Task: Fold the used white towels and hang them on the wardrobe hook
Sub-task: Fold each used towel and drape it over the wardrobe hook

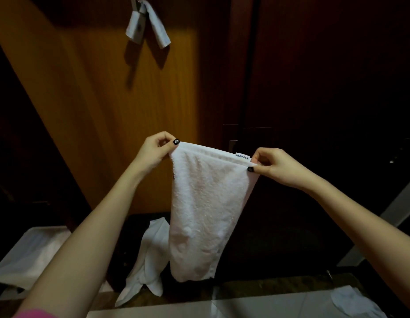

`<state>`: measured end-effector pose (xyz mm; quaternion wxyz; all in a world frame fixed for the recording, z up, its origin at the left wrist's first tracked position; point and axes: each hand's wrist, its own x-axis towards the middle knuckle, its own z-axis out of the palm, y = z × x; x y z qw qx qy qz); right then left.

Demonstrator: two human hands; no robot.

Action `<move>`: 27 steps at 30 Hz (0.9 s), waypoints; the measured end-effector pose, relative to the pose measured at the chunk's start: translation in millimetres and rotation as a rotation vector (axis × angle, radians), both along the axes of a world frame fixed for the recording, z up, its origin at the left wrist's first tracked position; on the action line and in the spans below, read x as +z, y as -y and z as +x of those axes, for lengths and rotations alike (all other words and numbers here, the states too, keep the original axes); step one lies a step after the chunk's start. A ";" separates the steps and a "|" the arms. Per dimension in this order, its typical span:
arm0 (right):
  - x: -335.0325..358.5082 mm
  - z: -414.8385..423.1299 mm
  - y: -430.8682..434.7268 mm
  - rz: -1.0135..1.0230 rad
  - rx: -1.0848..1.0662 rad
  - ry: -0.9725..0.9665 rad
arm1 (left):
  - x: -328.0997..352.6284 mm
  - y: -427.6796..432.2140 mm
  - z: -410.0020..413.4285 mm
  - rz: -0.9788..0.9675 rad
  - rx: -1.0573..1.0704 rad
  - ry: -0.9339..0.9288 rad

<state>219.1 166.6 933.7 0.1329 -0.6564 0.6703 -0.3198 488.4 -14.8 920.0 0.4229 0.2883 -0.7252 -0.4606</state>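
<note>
Far left, btm: I see a crumpled white cloth (32, 255) lying on a pale surface, and a pink sleeve (36, 314) at the frame's btm edge. Up top, a folded towel (146, 24) hangs over the wardrobe hook (134, 1), its two ends splayed down against the lit wooden door (103, 106). The L hand (154, 149) is raised in front of that door. Its thumb & forefinger pinch the top-left corner of the white towel (206, 210), other fingers curled in. Lower down, btwn the forearms, a loose towel (149, 260) droops over a dark ledge. The white towel is mid-frame, stretched btwn both hands at its top hem and hanging free, narrowing toward the btm. I make out two layers along the top edge, w/ a small label (242, 156) near the right corner. It's below and right of the hook, well apart from it. The R hand (272, 167) pinches the top-right corner, thumb on the near face. Btm right, another pale cloth (350, 301) lies on a light surface; too dim for me to tell more.
</note>
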 end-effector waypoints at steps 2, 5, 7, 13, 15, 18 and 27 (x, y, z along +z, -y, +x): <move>1.4 2.0 6.4 -0.071 -0.044 -0.191 | 5.7 0.6 1.8 -0.117 0.027 0.061; 8.4 -1.0 16.2 -0.114 -0.074 -0.171 | 13.3 2.4 4.9 -0.239 0.046 0.122; 15.9 -4.6 21.0 -0.096 -0.055 -0.018 | 16.2 3.4 7.6 -0.258 0.073 0.119; 35.1 -11.1 22.3 -0.044 -0.023 -0.047 | 20.6 -1.3 11.4 -0.246 0.096 0.128; 42.5 -11.5 21.0 -0.035 -0.034 -0.156 | 23.5 -2.0 10.9 -0.249 0.097 0.146; 47.8 -10.2 19.7 0.031 -0.034 -0.201 | 24.1 -1.4 9.4 -0.252 0.129 0.168; 30.8 -12.3 19.1 0.045 -0.004 -0.128 | 15.9 -1.7 9.7 -0.297 0.137 0.166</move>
